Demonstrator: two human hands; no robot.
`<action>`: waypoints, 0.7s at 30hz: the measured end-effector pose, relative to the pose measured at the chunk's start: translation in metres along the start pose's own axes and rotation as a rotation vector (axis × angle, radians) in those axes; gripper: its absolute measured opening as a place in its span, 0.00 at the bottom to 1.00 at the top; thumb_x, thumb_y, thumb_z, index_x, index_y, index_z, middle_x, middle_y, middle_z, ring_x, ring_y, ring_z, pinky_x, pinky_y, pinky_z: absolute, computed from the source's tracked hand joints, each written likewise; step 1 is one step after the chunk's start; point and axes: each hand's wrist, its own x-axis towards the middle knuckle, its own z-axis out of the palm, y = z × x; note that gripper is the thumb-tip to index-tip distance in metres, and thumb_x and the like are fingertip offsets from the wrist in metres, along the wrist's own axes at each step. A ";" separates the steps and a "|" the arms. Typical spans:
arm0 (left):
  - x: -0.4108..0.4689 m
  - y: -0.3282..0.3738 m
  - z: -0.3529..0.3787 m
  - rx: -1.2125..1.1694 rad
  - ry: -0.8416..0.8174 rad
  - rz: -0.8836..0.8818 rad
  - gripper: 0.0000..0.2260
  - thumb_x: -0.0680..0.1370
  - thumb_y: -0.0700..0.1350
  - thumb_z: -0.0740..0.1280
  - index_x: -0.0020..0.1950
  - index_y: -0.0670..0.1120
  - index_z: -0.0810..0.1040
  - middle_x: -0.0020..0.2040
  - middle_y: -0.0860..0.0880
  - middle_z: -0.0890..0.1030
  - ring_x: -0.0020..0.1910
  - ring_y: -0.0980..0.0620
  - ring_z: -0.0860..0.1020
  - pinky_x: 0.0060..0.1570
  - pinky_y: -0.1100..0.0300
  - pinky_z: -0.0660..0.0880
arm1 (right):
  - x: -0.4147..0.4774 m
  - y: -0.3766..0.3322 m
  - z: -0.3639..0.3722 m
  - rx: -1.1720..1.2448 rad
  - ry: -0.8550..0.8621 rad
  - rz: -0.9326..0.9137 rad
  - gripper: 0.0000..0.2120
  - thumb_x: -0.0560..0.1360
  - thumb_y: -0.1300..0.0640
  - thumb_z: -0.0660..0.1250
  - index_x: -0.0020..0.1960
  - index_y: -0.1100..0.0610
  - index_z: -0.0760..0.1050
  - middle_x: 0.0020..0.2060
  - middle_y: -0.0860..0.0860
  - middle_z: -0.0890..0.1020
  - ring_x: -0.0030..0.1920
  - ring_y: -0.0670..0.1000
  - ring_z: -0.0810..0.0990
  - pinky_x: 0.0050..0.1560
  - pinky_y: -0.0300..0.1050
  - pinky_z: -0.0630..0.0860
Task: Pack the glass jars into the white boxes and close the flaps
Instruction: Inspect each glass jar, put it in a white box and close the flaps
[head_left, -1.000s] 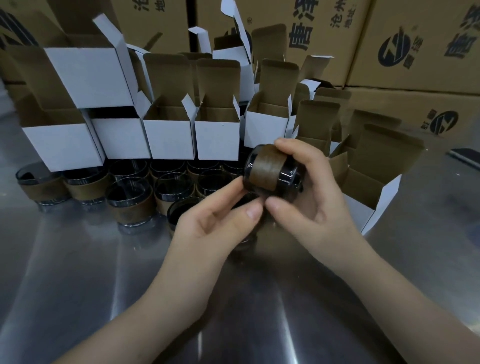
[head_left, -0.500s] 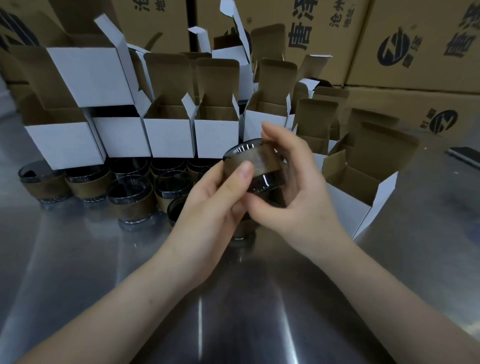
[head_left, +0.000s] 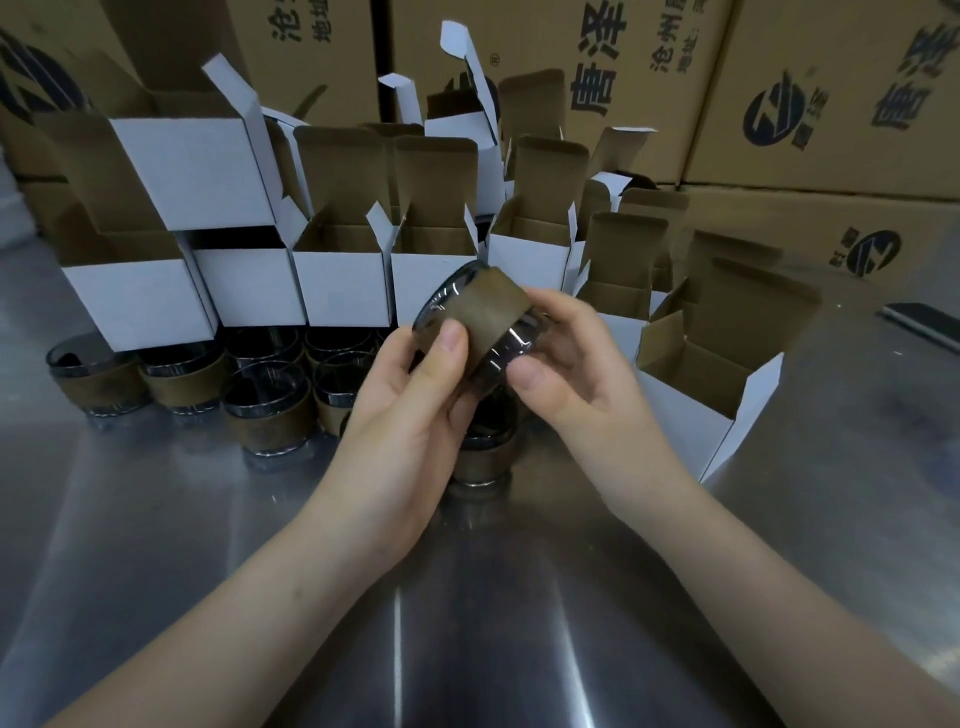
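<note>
Left hand, right hand, gripping tilted jar

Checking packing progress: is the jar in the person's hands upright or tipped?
Tipped. The jar lies sideways, held by the left hand and right hand, its rim facing left and its base right.

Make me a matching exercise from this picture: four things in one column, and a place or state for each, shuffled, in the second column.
Column one
1. held jar
2. right box
3. cartons
4. standing jars

Column two
a. stacked at the back, dark print
b. upright, clustered at left
c. tilted, gripped by left hand and right hand
d. flaps open, rightmost

Pairs: 1-c, 2-d, 3-a, 4-b
</note>
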 end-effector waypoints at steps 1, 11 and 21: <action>-0.001 -0.002 0.000 0.015 -0.011 0.000 0.26 0.77 0.48 0.64 0.72 0.39 0.66 0.65 0.41 0.78 0.66 0.46 0.76 0.70 0.49 0.69 | 0.000 -0.001 0.001 0.043 -0.002 0.015 0.24 0.70 0.45 0.69 0.65 0.47 0.69 0.55 0.42 0.81 0.58 0.46 0.80 0.53 0.41 0.78; -0.008 -0.019 0.008 0.686 -0.058 0.305 0.24 0.73 0.41 0.68 0.69 0.52 0.69 0.68 0.57 0.72 0.71 0.61 0.68 0.71 0.60 0.66 | 0.006 -0.018 -0.028 0.166 0.331 0.025 0.26 0.64 0.50 0.75 0.59 0.52 0.72 0.50 0.48 0.83 0.54 0.53 0.83 0.49 0.50 0.81; 0.018 -0.071 0.067 1.091 -0.275 0.231 0.24 0.77 0.45 0.67 0.71 0.54 0.65 0.78 0.54 0.49 0.78 0.50 0.49 0.71 0.56 0.58 | 0.012 -0.026 -0.053 0.189 0.644 0.081 0.15 0.72 0.41 0.63 0.50 0.51 0.78 0.46 0.48 0.85 0.49 0.48 0.84 0.52 0.52 0.79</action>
